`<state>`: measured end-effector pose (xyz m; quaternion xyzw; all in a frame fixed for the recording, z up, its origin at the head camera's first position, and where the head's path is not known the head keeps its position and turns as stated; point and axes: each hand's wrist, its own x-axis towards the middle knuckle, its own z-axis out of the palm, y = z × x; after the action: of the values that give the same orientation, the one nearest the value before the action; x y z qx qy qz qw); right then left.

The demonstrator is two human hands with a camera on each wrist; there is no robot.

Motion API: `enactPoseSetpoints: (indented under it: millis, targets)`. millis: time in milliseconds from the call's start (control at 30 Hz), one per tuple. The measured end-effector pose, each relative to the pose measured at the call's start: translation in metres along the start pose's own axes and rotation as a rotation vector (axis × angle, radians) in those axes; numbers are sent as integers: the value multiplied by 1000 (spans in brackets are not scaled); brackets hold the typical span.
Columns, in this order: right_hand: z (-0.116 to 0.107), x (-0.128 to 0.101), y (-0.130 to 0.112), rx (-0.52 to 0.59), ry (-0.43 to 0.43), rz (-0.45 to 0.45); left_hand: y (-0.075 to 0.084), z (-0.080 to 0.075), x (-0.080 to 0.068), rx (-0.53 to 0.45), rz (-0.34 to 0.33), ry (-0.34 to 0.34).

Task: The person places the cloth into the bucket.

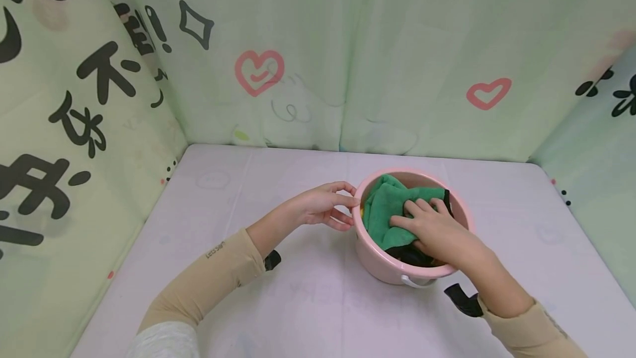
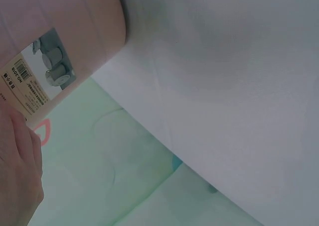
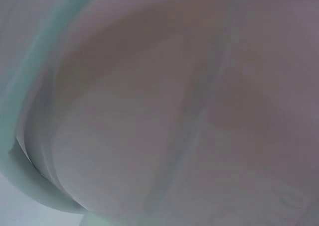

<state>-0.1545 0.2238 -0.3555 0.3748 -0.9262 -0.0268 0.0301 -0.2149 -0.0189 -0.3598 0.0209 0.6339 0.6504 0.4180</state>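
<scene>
A green cloth (image 1: 390,209) with dark edging lies bunched inside a pink bucket (image 1: 370,253). My right hand (image 1: 437,233) reaches over the near right rim and rests on the cloth, its fingers spread and slightly bent. At the bucket's left side, my left hand (image 1: 325,206) touches the rim with loosely extended fingers. The left wrist view shows this hand (image 2: 17,171) beside the bucket wall (image 2: 99,22), below a printed label (image 2: 37,79). Dark and orange-yellow bits show beneath the cloth; what they are is unclear. A close, blurred surface fills most of the right wrist view.
The bucket stands on a pale table (image 1: 278,314), right of its middle. A white handle (image 1: 417,282) hangs at its front. Light green curtains (image 1: 308,43) with hearts and black characters enclose the table's back and sides. Black straps (image 1: 464,300) stick out near both wrists.
</scene>
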Motion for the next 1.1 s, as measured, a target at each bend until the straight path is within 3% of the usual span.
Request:
enactPoseSetpoints:
  millis: [733,1100]
  targets:
    - [0,-2,-2,37,-101,16,0,1,-1,17,-3,-2]
    - [-14,-11,7,186,-186,56,0,3,-1,51,13,12]
